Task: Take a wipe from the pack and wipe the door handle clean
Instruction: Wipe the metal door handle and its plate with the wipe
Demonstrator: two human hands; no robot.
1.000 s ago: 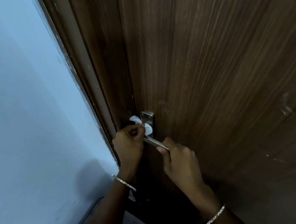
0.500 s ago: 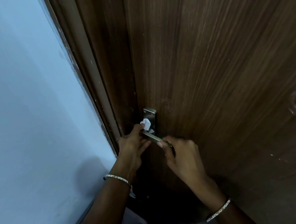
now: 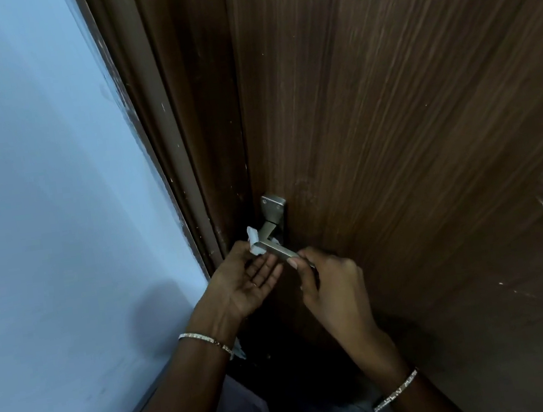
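On the left we see a pale blue wall [image 3: 38, 202], smooth and evenly painted, with a soft shadow low down near the arms. Next comes the dark brown door frame [image 3: 164, 133], its edge flecked with pale paint marks. Our left hand [image 3: 248, 278] sits palm up with the fingers loosely spread, the white wipe [image 3: 256, 242] pinched at the fingertips and pressed against the corner of the metal door handle [image 3: 273, 240]. The handle's lever slants down to the right from its backplate [image 3: 274, 207], which shows 2 screws. Our right hand [image 3: 332, 284] is curled around the far end of the lever, thumb on top. Each wrist carries 1 thin bracelet. To the right, the brown wood-grain door [image 3: 407, 118] fills the view, with a few small scuffs
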